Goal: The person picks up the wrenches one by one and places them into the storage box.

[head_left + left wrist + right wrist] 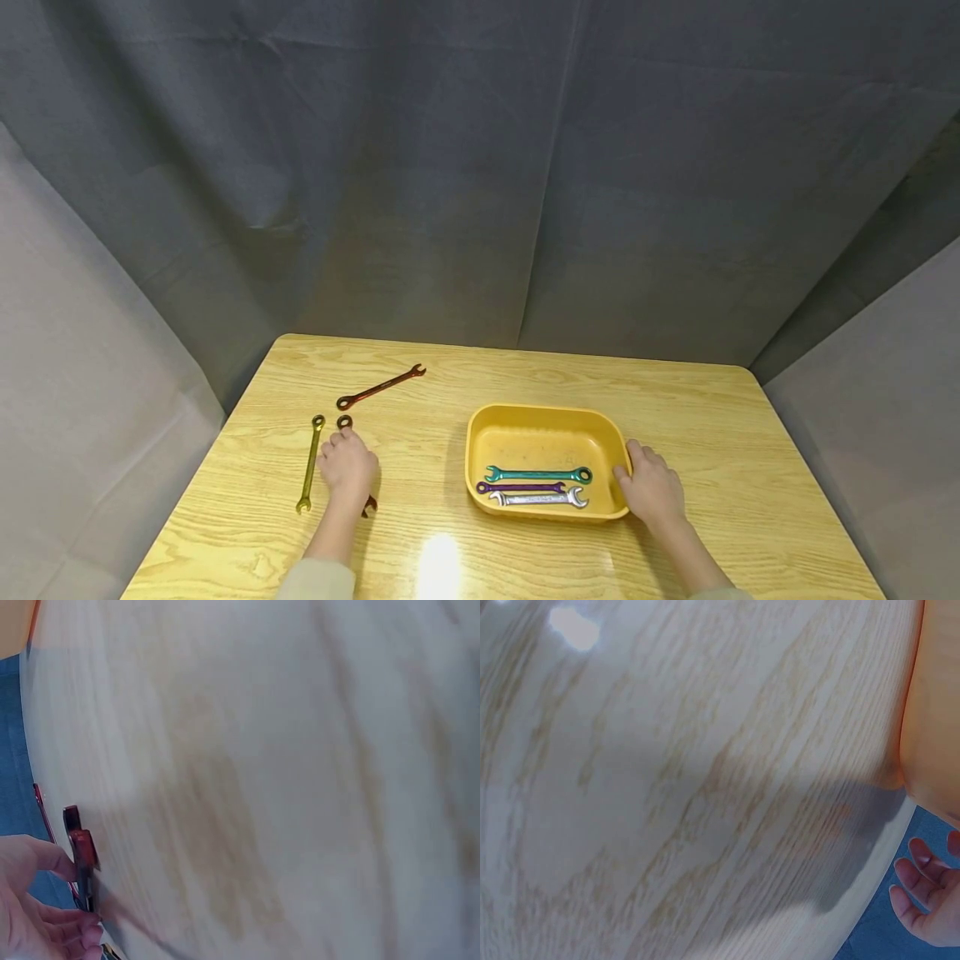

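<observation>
My left hand (348, 467) pinches a dark red combination wrench (344, 422) over the left part of the table, its ring end past my fingers and its forked end below. In the left wrist view, thumb and fingers close round this wrench (84, 859). A yellow-green wrench (311, 467) lies just left of that hand, and a red-orange wrench (382, 387) lies beyond it. My right hand (654, 487) grips the right rim of a yellow bin (547, 410), thumb over the edge. Inside lie a teal wrench (536, 475), a purple wrench (522, 487) and a silver wrench (536, 498).
The wood-grain table (705, 433) has rounded far corners. A dark grey curtain (450, 208) hangs behind it, and paler cloth (90, 375) flanks both sides. Light glares off the tabletop near the front middle.
</observation>
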